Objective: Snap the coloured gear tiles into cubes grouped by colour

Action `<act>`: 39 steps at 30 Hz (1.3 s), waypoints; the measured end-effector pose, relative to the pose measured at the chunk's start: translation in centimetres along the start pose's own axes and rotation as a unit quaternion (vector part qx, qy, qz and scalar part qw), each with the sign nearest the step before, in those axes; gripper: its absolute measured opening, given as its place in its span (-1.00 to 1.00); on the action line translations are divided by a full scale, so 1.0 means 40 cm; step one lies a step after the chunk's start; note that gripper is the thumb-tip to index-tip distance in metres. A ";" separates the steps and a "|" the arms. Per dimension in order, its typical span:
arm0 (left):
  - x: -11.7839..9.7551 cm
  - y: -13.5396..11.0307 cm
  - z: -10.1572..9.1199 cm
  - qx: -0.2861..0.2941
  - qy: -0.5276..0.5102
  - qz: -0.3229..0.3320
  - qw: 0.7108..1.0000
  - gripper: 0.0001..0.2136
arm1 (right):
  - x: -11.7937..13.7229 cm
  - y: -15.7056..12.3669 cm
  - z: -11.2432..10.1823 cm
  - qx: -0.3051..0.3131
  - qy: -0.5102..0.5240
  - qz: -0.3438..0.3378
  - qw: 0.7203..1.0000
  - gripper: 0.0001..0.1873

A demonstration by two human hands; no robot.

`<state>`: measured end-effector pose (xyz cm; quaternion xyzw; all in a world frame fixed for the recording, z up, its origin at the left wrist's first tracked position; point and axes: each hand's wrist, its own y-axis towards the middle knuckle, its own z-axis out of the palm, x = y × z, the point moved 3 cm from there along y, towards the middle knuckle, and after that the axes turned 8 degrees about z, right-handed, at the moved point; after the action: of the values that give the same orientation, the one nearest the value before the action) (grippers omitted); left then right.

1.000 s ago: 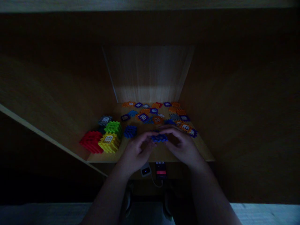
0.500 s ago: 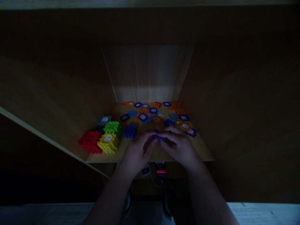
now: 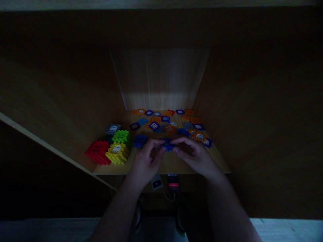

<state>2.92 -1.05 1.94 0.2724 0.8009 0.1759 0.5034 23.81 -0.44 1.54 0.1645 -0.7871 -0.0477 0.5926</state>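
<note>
The scene is very dark. My left hand (image 3: 145,161) and my right hand (image 3: 195,156) meet over the front of a small wooden desk (image 3: 174,163). Both pinch the same blue toothed plastic tile piece (image 3: 168,144) between their fingertips, just above the desk. A loose blue tile (image 3: 140,141) lies just left of my left hand. Several flat tiles (image 3: 166,121) in orange, purple, blue and grey are scattered behind the hands.
At the front left stand built tile cubes: red (image 3: 98,152), yellow (image 3: 117,153), green (image 3: 122,136) and grey (image 3: 112,128). Wooden partition walls (image 3: 161,79) close in the desk at the back and sides. A small device with a red light (image 3: 173,184) hangs under the desk edge.
Both hands have shifted slightly away from me with the blue piece, and the piece has been turned between the fingertips. The other tiles and cubes have not moved.
</note>
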 end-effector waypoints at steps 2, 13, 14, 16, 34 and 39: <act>-0.001 0.000 0.001 0.001 0.007 0.001 1.000 -0.83 | -0.007 0.002 0.000 0.004 0.011 0.010 1.000 -0.79; 0.021 0.000 0.036 0.004 0.171 -0.007 0.985 -0.72 | -0.040 0.018 -0.009 -0.050 -0.173 0.010 0.984 -0.74; 0.024 0.000 0.039 0.009 0.181 -0.010 0.983 -0.72 | -0.037 0.018 -0.009 -0.050 -0.180 0.011 0.982 -0.74; 0.026 0.002 0.043 0.014 0.191 -0.012 0.981 -0.72 | -0.031 0.018 -0.007 -0.048 -0.186 0.013 0.981 -0.73; 0.032 0.008 0.042 0.020 0.185 -0.020 0.982 -0.71 | -0.035 0.018 0.001 -0.034 -0.224 0.021 0.974 -0.60; 0.035 0.009 0.044 0.026 0.181 -0.028 0.983 -0.71 | -0.034 0.018 0.002 -0.025 -0.228 0.025 0.973 -0.60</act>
<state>4.13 0.12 0.39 0.2266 0.8902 0.1874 0.3481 23.93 0.66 0.45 0.1149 -0.9037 -0.0892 0.4027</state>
